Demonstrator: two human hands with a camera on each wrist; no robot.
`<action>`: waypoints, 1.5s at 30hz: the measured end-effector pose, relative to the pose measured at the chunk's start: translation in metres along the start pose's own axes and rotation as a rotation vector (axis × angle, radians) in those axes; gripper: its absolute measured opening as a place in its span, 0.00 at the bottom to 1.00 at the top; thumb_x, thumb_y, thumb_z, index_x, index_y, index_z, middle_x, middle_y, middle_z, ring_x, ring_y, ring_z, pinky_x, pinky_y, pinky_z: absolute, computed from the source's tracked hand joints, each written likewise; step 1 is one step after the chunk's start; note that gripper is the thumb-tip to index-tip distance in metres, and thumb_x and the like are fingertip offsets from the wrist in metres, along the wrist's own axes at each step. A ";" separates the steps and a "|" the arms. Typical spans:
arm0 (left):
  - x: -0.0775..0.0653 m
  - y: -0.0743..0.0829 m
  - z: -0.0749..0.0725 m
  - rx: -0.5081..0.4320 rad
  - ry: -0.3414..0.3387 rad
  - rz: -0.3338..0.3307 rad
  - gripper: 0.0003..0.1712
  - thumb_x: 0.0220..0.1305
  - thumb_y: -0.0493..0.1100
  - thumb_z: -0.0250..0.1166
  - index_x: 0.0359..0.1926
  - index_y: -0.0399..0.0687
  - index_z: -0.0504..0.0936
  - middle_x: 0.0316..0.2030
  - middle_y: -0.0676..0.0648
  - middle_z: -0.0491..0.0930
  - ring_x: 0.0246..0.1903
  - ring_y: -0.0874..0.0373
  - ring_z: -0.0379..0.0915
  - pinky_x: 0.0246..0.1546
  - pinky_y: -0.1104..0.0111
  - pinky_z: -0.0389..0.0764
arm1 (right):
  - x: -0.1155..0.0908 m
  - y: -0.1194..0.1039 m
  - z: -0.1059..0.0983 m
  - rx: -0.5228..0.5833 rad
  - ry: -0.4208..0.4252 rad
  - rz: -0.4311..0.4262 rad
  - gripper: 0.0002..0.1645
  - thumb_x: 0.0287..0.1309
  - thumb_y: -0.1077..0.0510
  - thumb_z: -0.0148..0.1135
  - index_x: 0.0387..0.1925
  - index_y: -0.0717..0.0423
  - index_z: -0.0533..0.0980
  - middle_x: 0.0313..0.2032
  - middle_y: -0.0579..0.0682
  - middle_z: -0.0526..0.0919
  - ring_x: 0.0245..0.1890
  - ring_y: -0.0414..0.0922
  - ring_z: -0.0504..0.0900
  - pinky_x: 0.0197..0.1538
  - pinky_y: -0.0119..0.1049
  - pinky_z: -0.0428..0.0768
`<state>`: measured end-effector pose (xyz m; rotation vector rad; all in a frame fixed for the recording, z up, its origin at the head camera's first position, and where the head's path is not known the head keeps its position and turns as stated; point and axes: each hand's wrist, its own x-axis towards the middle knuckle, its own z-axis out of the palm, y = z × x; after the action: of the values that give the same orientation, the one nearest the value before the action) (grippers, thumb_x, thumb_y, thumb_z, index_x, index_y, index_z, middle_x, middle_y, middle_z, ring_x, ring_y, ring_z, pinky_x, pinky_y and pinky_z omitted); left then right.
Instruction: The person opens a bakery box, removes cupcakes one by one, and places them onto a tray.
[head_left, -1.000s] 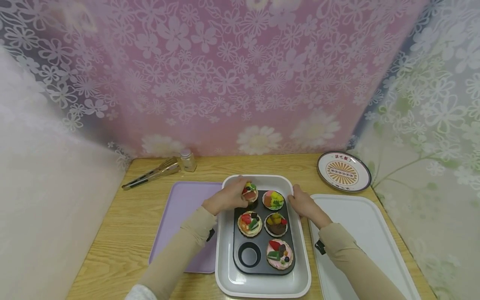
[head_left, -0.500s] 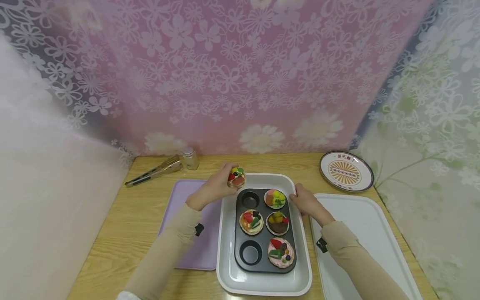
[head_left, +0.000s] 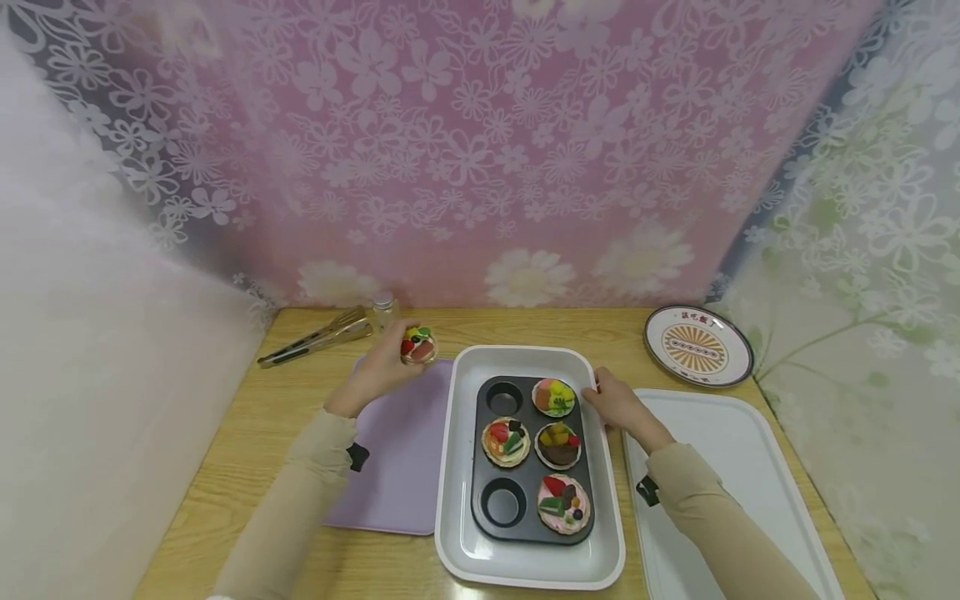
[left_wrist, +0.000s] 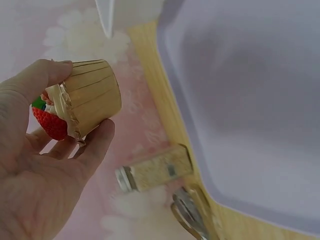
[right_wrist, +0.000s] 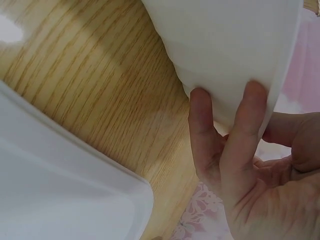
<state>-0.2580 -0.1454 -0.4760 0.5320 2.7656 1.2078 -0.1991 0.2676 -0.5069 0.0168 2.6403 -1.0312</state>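
My left hand (head_left: 381,368) holds a fruit-topped cupcake (head_left: 418,345) above the far part of the lilac tray (head_left: 401,467). In the left wrist view, thumb and fingers grip the gold pleated paper cup (left_wrist: 95,97), and a strawberry shows on its top. My right hand (head_left: 621,407) holds the right rim of the deep white tray (head_left: 445,492); its fingertips press the outer wall (right_wrist: 220,55) in the right wrist view. Inside that tray lies a black muffin pan (head_left: 528,490). Several decorated cupcakes, one with pink cream (head_left: 562,505), sit in its cups. The far-left and near-left cups hold nothing.
Metal tongs (head_left: 322,337) and a small lidded jar (head_left: 386,308) stand at the back left. A round patterned plate (head_left: 731,354) is at the back right. Another white tray (head_left: 720,475) lies to the right on the wooden table (head_left: 217,467).
My left hand has lifted the cupcake out of the far-left pan cup and carried it left over the lilac tray. My right hand stays on the white tray's rim.
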 end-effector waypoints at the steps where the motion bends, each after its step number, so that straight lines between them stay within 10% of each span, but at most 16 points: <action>1: -0.001 -0.005 -0.002 -0.003 0.009 0.000 0.44 0.61 0.37 0.73 0.74 0.37 0.63 0.71 0.31 0.64 0.64 0.38 0.72 0.65 0.46 0.79 | 0.000 0.000 0.000 -0.003 0.001 0.001 0.18 0.79 0.58 0.50 0.56 0.71 0.65 0.41 0.68 0.80 0.29 0.50 0.83 0.24 0.40 0.84; 19: -0.016 -0.064 -0.004 0.014 0.032 -0.138 0.40 0.63 0.39 0.76 0.69 0.31 0.65 0.66 0.30 0.68 0.64 0.36 0.69 0.67 0.44 0.74 | 0.001 0.001 0.003 -0.006 0.001 0.014 0.20 0.79 0.57 0.49 0.59 0.71 0.65 0.45 0.70 0.80 0.32 0.51 0.84 0.25 0.40 0.84; 45: -0.019 -0.085 -0.002 0.066 -0.003 -0.238 0.49 0.66 0.42 0.72 0.77 0.27 0.56 0.69 0.25 0.64 0.65 0.33 0.67 0.69 0.42 0.70 | 0.003 0.003 0.005 -0.006 0.000 0.040 0.21 0.81 0.57 0.46 0.63 0.70 0.62 0.53 0.76 0.79 0.33 0.53 0.84 0.25 0.41 0.85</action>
<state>-0.2647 -0.2071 -0.5373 0.2000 2.7762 1.0653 -0.2005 0.2660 -0.5137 0.0680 2.6318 -1.0110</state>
